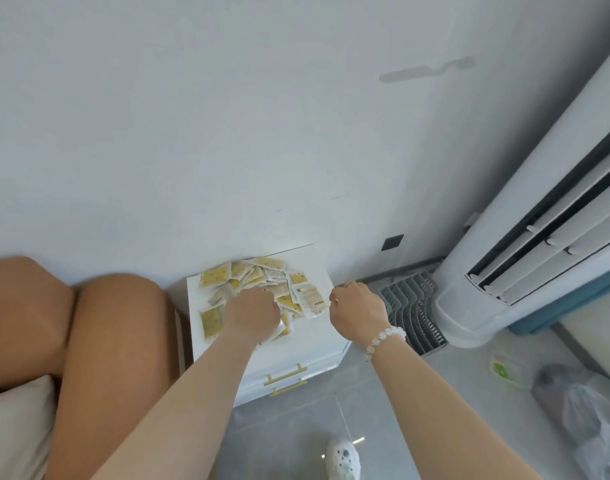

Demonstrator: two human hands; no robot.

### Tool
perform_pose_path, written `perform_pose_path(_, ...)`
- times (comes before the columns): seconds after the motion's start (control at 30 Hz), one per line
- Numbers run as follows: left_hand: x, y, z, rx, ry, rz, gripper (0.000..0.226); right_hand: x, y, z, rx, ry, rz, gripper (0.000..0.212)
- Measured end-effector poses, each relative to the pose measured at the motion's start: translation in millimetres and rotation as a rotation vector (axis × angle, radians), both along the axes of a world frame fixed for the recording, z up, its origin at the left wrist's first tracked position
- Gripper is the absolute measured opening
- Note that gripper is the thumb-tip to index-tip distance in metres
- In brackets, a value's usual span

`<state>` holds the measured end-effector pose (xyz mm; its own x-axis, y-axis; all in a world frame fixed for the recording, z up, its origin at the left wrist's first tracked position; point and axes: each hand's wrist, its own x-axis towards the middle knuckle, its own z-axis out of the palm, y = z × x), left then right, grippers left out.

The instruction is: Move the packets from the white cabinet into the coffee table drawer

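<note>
A: Where are the packets (262, 282) lying relative to the hands?

B: They are sitting in a loose, overlapping heap on top of the white cabinet (310, 336), spreading from its back left toward the right edge. The left hand (253, 315) is resting right on the near part of the heap, knuckles up, fingers curling under; it looks to be closing on some packets, though the fingers are hiding what they are gripping. The right hand (357, 311) is hovering just off the cabinet's right edge, loosely curled, holding nothing visible.

A: So which hand is nearer?

B: The left, by touch. The rest of the heap is lying ahead of it and to its right, between the two hands, so the right hand is likely sweeping in from that side.

A: How many are there?

B: Too jumbled to count exactly; well over a dozen, yellow ones and pale ones. One cabinet, two brass drawer handles (286, 374). The coffee table drawer is not showing.
</note>
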<state>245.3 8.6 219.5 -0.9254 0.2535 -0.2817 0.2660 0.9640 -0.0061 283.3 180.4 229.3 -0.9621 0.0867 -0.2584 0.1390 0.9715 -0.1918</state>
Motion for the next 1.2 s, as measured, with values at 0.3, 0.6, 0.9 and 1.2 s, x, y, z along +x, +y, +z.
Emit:
perform_pose_path(0.3,-61.5,-13.2,-61.3,0.064,-0.246,0.313,0.030,-91.0,5.2,-75.9,-0.035,-0.179,0.139,0.035)
perform_pose_path(0.6,-109.3,-36.0,-138.2,0.210,-0.496,0.722,0.030,-181.2,15.0,-168.3,-0.037,-0.452,0.086,0.037)
perform_pose_path(0.9,-90.7,-8.0,-222.1,0.166,-0.580,0.690,0.043,-199.9,-20.6,-253.2,-0.149,-0.609,-0.278,0.074)
perform_pose_path(1.2,-98.6,45.9,-292.7,0.106,-0.577,0.891,0.111,-224.8,-31.0,-317.1,-0.252,-0.614,-0.461,0.113)
